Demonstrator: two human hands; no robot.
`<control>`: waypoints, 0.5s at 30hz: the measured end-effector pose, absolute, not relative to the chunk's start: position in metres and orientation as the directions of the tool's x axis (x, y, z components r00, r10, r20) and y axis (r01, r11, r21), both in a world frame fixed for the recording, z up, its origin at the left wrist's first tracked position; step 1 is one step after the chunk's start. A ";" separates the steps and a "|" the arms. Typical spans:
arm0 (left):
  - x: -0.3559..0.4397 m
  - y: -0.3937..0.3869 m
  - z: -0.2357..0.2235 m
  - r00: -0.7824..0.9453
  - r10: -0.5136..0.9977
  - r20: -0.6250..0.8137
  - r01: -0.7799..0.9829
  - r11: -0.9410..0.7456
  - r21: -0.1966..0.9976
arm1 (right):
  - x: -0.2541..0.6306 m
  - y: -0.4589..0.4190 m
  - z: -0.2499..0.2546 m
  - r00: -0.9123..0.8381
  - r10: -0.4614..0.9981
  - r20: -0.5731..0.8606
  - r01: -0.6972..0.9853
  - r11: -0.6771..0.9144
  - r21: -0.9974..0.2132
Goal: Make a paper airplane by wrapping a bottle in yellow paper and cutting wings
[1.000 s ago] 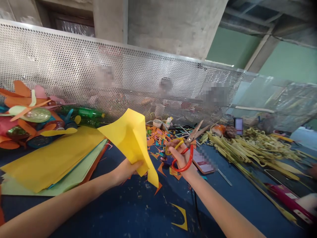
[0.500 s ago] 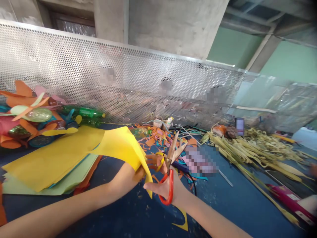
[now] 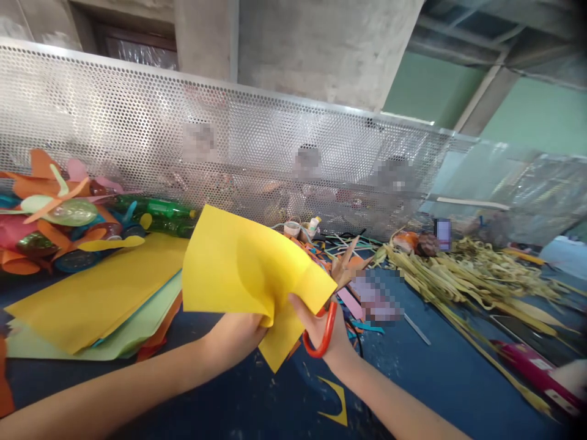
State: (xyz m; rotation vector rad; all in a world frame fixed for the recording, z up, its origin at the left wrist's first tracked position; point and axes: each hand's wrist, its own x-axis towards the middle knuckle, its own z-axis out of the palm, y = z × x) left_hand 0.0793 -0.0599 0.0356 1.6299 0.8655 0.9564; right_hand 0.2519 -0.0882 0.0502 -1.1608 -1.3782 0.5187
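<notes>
A yellow sheet of paper, bent and creased in the middle, is gripped from below by my left hand, whose fingertips are mostly hidden behind it. My right hand holds red-handled scissors with their blades apart, pointing up and away. The paper's right corner lies beside the blades, and my right thumb touches the sheet; whether paper is between the blades I cannot tell. Below my hands, a curved yellow paper scrap rests on the blue table.
Stacked coloured sheets lie on the left, with bottles bearing paper petals behind. Paper scraps, a pile of dried leaves and a magenta object are on the right. A perforated metal panel stands behind.
The yellow sheet has swung up and right, spreading in front of my left fingers. The scissors have tilted and moved slightly right, toward the sheet's corner.
</notes>
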 end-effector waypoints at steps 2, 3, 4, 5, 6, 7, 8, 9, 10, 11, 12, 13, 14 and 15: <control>0.077 -0.053 0.031 0.386 0.902 0.192 0.163 -0.272 0.949 | 0.264 -0.081 0.050 0.263 0.810 0.524 0.402 0.401 -0.823; 0.077 -0.050 0.029 0.363 0.909 0.204 0.174 -0.281 0.944 | 0.270 -0.076 0.050 0.281 0.795 0.537 0.432 0.395 -0.811; 0.077 -0.047 0.027 0.348 0.914 0.209 0.152 -0.275 0.949 | 0.277 -0.071 0.050 0.298 0.781 0.548 0.455 0.389 -0.801; 0.078 -0.044 0.026 0.346 0.917 0.198 0.095 -0.244 0.965 | 0.283 -0.067 0.049 0.312 0.773 0.552 0.470 0.380 -0.797; 0.078 -0.043 0.026 0.365 0.915 0.169 0.008 -0.184 0.983 | 0.288 -0.062 0.049 0.334 0.764 0.552 0.475 0.369 -0.799; 0.079 -0.044 0.026 0.405 0.905 0.130 -0.093 -0.101 0.991 | 0.293 -0.057 0.048 0.350 0.756 0.552 0.477 0.363 -0.800; 0.081 -0.045 0.026 0.445 0.891 0.091 -0.185 -0.008 0.983 | 0.296 -0.053 0.047 0.367 0.753 0.547 0.474 0.355 -0.806; 0.082 -0.047 0.028 0.481 0.875 0.056 -0.256 0.079 0.963 | 0.298 -0.050 0.046 0.379 0.750 0.542 0.468 0.350 -0.811; 0.083 -0.049 0.029 0.506 0.862 0.026 -0.304 0.150 0.941 | 0.299 -0.048 0.045 0.384 0.752 0.536 0.459 0.349 -0.817; 0.083 -0.052 0.030 0.522 0.853 0.000 -0.337 0.206 0.919 | 0.299 -0.046 0.045 0.383 0.757 0.529 0.443 0.352 -0.824; 0.083 -0.054 0.031 0.533 0.846 -0.024 -0.362 0.253 0.897 | 0.298 -0.045 0.044 0.374 0.766 0.523 0.422 0.361 -0.832; 0.083 -0.055 0.031 0.545 0.837 -0.049 -0.378 0.297 0.877 | 0.297 -0.045 0.043 0.359 0.776 0.518 0.395 0.376 -0.838; 0.083 -0.055 0.032 0.556 0.828 -0.070 -0.390 0.335 0.858 | 0.296 -0.045 0.043 0.340 0.788 0.513 0.367 0.391 -0.844; 0.082 -0.055 0.031 0.570 0.818 -0.083 -0.396 0.362 0.844 | 0.295 -0.046 0.043 0.324 0.799 0.507 0.339 0.402 -0.850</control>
